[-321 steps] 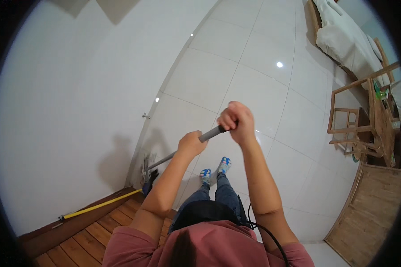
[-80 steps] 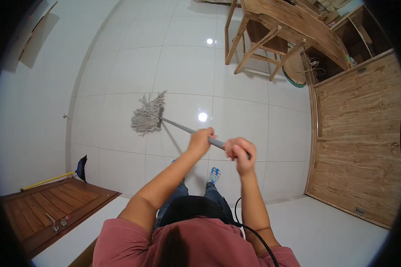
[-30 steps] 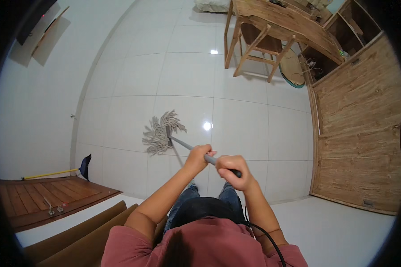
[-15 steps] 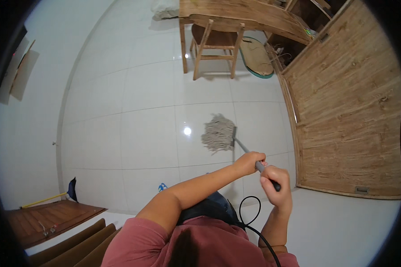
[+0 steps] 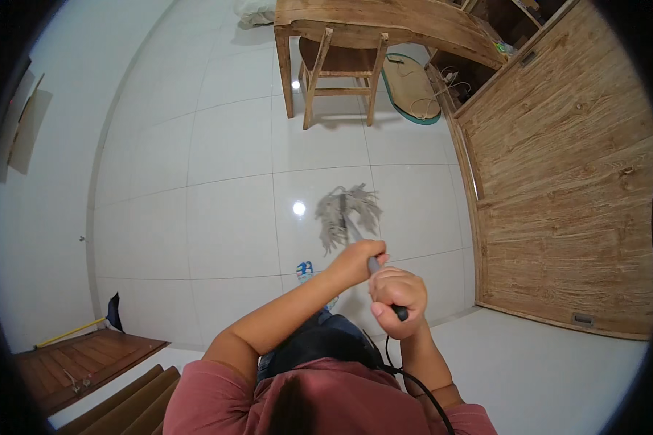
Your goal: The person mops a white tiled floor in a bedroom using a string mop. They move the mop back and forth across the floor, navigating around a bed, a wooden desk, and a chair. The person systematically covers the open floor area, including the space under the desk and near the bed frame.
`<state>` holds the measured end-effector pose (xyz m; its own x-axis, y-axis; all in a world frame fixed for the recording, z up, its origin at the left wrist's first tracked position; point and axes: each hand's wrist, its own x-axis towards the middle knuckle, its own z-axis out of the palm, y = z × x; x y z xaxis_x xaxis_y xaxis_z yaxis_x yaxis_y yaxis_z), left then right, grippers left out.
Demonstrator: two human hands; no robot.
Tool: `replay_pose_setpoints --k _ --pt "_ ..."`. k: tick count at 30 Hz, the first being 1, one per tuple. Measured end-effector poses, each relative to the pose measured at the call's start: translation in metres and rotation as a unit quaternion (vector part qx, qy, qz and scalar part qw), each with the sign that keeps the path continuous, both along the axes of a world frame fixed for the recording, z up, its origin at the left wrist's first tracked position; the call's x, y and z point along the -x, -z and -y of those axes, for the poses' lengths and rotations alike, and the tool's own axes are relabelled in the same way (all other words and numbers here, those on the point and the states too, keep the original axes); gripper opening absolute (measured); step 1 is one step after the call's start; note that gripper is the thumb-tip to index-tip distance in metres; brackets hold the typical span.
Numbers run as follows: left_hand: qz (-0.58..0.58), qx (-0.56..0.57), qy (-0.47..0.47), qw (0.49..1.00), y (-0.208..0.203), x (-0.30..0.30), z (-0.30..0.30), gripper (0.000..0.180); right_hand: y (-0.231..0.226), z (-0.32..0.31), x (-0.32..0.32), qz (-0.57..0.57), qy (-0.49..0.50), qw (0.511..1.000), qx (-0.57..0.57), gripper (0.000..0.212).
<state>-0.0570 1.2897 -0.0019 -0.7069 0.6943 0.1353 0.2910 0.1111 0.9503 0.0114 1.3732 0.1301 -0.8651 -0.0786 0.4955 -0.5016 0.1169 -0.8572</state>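
A string mop with a grey handle and a shaggy grey head [image 5: 334, 221] is in front of me, its strands spread on the white tiled floor [image 5: 228, 217]. My left hand [image 5: 359, 262] is wrapped round the handle lower down. My right hand [image 5: 397, 299] grips its upper end, with the black tip of the handle sticking out below the fist. The handle slants from my hands down to the mop head, and part of it is hidden by my fingers. My shoe [image 5: 305, 270], blue and white, shows left of my left forearm.
Ahead stand a wooden chair [image 5: 341, 90] and a wooden desk [image 5: 355, 16]. An oval mat-like board [image 5: 413, 90] with a green rim lies beside the chair. A wooden cabinet door [image 5: 566, 188] is on the right. At lower left are a yellow-handled tool [image 5: 69, 332] and a brown door [image 5: 87, 366].
Both hands have moved left with the handle. The mop head has turned, its strands now spreading to both sides of its clamp. My blue-and-white shoe shows further forward.
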Motion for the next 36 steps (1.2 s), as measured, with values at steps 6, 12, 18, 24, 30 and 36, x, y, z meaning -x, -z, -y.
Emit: replay_pose_setpoints --k 6,12,18,24,30,36 --pt "0.037 0.117 -0.104 0.987 0.007 0.052 0.085 0.015 0.019 0.040 0.060 0.008 -0.123 0.992 0.036 0.019" --pt "0.012 0.138 -0.247 0.959 0.033 0.112 0.128 0.019 0.057 0.065 0.134 0.093 -0.151 0.983 0.048 0.015" --pt "-0.031 0.170 -0.248 0.953 0.052 0.152 0.096 0.017 0.071 0.028 0.167 0.119 -0.113 0.984 0.067 0.019" --pt "-0.056 0.139 -0.204 0.967 0.050 0.166 -0.004 0.018 0.058 -0.063 0.166 0.121 -0.072 0.989 0.038 0.017" --pt "-0.053 0.071 -0.185 0.979 0.050 0.171 -0.146 0.020 0.041 -0.179 0.154 0.108 -0.017 0.994 -0.027 0.011" --pt "-0.061 0.009 -0.090 0.994 0.049 0.172 -0.317 0.019 0.037 -0.321 0.138 0.079 0.080 0.991 -0.077 0.012"
